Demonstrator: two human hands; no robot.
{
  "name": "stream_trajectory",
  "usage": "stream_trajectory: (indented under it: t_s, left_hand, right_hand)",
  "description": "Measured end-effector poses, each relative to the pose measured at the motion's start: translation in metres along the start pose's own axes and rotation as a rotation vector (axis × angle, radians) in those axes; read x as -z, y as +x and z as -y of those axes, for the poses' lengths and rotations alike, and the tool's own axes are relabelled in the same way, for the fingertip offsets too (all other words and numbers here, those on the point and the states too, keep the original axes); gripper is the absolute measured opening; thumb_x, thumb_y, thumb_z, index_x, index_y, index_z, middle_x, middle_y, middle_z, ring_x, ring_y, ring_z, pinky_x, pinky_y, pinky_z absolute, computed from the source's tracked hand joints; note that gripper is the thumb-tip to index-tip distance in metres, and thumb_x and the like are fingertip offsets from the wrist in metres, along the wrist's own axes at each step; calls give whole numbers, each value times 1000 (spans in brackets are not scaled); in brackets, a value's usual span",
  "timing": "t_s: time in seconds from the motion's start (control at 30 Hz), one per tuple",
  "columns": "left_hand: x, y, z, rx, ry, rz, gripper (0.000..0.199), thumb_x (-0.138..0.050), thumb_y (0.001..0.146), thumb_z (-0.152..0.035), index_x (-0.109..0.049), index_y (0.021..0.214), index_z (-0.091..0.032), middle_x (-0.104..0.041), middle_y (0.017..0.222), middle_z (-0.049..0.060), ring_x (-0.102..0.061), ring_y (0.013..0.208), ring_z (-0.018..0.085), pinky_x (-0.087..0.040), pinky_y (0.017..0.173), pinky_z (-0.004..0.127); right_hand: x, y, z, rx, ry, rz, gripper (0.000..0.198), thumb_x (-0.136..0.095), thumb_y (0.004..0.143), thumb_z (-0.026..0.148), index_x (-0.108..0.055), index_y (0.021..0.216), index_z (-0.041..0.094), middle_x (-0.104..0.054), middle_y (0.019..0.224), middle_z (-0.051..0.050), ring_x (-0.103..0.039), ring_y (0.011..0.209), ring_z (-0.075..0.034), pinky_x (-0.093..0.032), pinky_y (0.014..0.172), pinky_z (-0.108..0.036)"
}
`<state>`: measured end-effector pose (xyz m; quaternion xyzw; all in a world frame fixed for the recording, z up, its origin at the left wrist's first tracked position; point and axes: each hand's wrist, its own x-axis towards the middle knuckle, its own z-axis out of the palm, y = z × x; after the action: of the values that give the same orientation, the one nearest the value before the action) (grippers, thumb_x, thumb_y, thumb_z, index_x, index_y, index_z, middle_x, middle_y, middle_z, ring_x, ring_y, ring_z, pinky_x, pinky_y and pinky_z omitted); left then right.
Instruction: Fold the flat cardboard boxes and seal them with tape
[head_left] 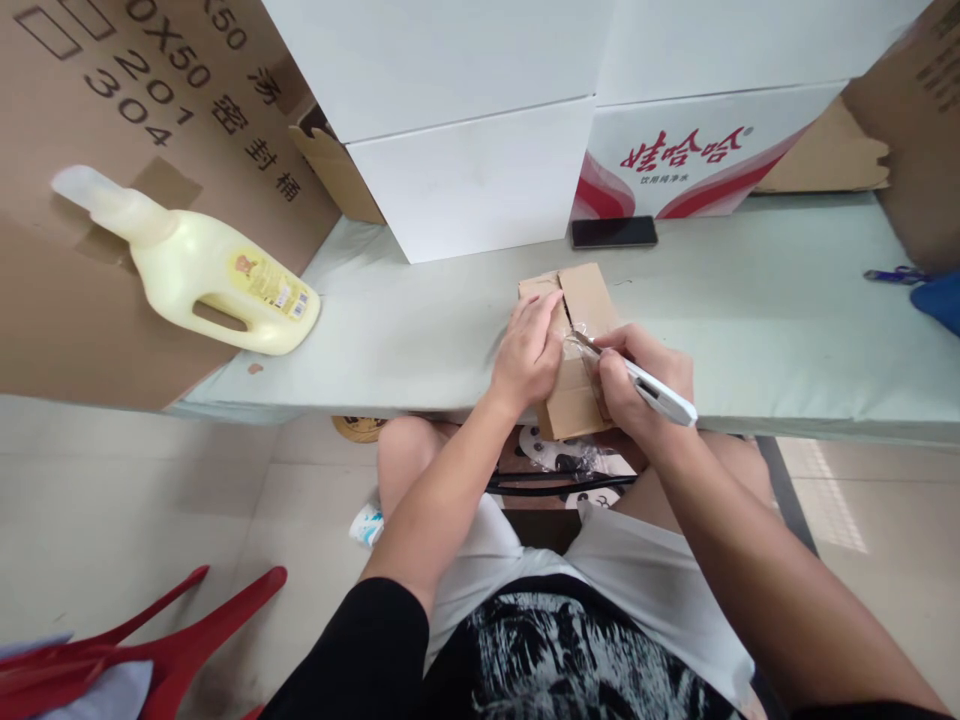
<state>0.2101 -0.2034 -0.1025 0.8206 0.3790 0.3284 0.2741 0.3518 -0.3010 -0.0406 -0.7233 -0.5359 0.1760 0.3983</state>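
Note:
A small brown cardboard box (pixel 583 290) lies at the table's front edge, its near end jutting past it. My left hand (pixel 529 350) grips the box along its left side, fingers stretched over the top close to the seam. In my right hand (pixel 637 375) is a white utility knife (pixel 664 395), its blade pointing up and left onto the seam in the middle of the box. Crumpled clear tape (pixel 577 332) sticks up around the blade tip. How deep the blade sits cannot be made out.
Behind the box a black phone (pixel 613 232) lies against white cartons (pixel 480 180). On the left a yellow detergent bottle (pixel 217 275) stands before a large brown carton (pixel 150 300). A blue item (pixel 937 300) is at the far right; a red stool (pixel 187 640) is lower left.

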Motion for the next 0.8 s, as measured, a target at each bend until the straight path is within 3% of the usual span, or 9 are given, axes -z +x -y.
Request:
stream_trajectory:
  t_s: [0.2, 0.6, 0.8]
  left_hand:
    - [0, 1, 3, -6, 13, 24, 57, -43, 101, -50, -43, 148, -18, -53, 155, 14, -39, 150, 32, -31, 127, 53]
    - [1, 1, 0, 18, 2, 23, 53, -45, 101, -44, -44, 147, -18, -53, 155, 14, -39, 150, 31, -31, 127, 49]
    - [6, 6, -9, 44, 33, 11, 45, -50, 101, -45, -51, 139, -20, -61, 145, 13, -48, 144, 29, -41, 120, 47]
  right_hand:
    - [-1, 4, 2, 7, 0, 19, 24, -51, 82, 37, -69, 87, 22, -70, 66, -2, -63, 60, -18, -46, 62, -30]
    - [-1, 1, 0, 27, -8, -22, 24, -53, 81, 36, -72, 84, 21, -69, 65, -2, -61, 58, -16, -45, 58, -27]
    - [-3, 3, 1, 61, -15, -20, 22, -54, 82, 36, -71, 84, 22, -68, 63, -1, -60, 56, -16, -44, 57, -26]
